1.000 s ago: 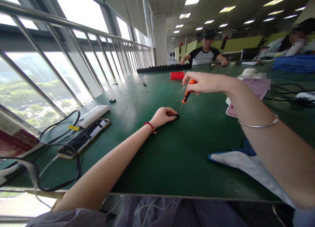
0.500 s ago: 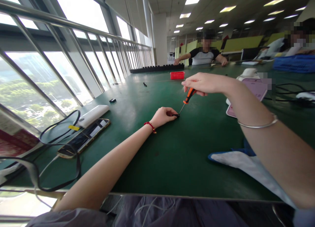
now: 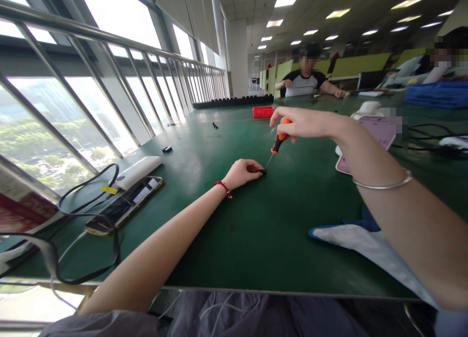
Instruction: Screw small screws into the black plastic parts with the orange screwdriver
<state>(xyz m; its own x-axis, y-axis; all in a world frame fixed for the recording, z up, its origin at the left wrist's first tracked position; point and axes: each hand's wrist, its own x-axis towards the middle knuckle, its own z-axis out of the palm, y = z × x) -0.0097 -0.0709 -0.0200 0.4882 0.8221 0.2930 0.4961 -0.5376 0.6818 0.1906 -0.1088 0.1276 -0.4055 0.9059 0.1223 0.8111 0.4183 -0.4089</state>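
Observation:
My left hand (image 3: 243,173) rests on the green table (image 3: 234,249), its fingers pinching a small black part (image 3: 262,171) against the surface. What kind of part it is I cannot make out. Above and to the right, my right hand (image 3: 298,122) grips the orange and black handle of a screwdriver (image 3: 278,143) between thumb and fingers, the index finger lifted off it. The screwdriver leans, its thin shaft running down to the black part; the tip meets the part's right end or lies right beside it.
A red box (image 3: 263,112) and a long black strip (image 3: 234,102) lie farther back. On the left are a phone (image 3: 124,208), a white power bank (image 3: 138,172) and cables. A pink phone on a stand (image 3: 376,132) and a blue basket (image 3: 435,94) are right. A person (image 3: 305,81) sits opposite.
My right hand's fingers have shifted on the screwdriver handle, baring its orange top, and the handle stands slightly more upright. My left hand stays put. The person opposite has drawn one hand back from the strip.

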